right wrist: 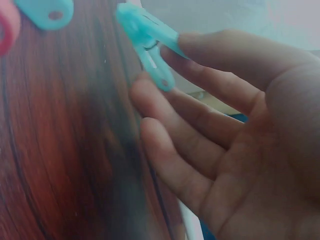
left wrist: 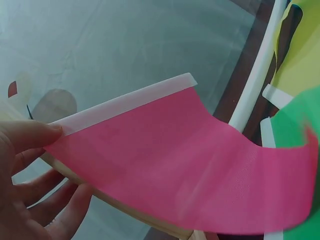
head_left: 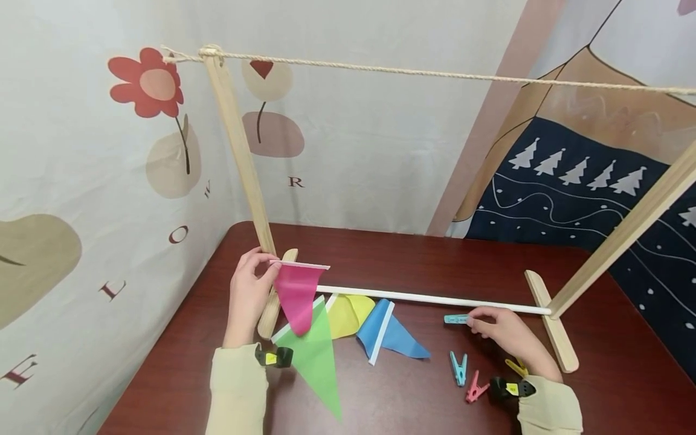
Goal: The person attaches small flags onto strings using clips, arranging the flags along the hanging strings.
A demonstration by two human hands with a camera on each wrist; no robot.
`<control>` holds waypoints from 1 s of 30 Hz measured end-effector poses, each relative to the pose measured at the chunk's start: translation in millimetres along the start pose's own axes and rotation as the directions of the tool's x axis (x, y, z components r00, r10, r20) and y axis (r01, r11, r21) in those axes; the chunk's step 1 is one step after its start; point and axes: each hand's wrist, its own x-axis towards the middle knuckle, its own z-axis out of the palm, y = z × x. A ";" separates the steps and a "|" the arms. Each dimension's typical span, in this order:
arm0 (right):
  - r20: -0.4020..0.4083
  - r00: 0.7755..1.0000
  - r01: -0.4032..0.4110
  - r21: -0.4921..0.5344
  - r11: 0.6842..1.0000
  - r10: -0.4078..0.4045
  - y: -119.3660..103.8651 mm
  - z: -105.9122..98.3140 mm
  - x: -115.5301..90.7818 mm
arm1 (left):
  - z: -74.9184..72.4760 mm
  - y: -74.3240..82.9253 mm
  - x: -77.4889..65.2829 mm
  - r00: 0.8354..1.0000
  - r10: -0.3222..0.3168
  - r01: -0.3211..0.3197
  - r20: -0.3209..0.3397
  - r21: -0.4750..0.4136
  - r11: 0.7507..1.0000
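My left hand (head_left: 251, 296) pinches the white-edged top corner of a pink pennant flag (head_left: 298, 296), raised near the left wooden post. In the left wrist view the pink cloth (left wrist: 145, 155) spreads away from thumb and fingers. My right hand (head_left: 502, 331) pinches a light-blue clothespin (head_left: 455, 319) by one handle above the table's right half; the right wrist view shows the clothespin (right wrist: 145, 37) at the thumb tip. A green pennant (head_left: 312, 350), a yellow pennant (head_left: 348, 314) and a blue pennant (head_left: 402, 338) lie between the hands.
A rope (head_left: 413, 71) stretches between the left post (head_left: 239, 145) and right post (head_left: 625, 232). A white rod (head_left: 424, 297) joins their feet. Another blue clothespin (head_left: 459, 368), a red clothespin (head_left: 476, 386) and a yellow clothespin (head_left: 516, 366) lie near my right wrist.
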 end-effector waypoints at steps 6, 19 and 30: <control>-0.038 0.999 0.030 0.010 1.000 -0.030 -11.9 1.9 -0.8 | 0.1 2.7 -0.2 0.996 -0.007 0.012 -0.094 0.054 0.998; -0.138 0.986 0.092 -0.005 0.996 -0.092 -31.9 3.7 -8.1 | -2.9 1.9 0.6 0.990 0.083 -0.067 -0.112 0.142 0.988; -0.183 0.966 0.195 0.048 0.980 -0.183 -55.4 -11.3 -9.4 | -5.2 0.4 5.4 0.974 0.124 -0.114 -0.189 0.063 0.991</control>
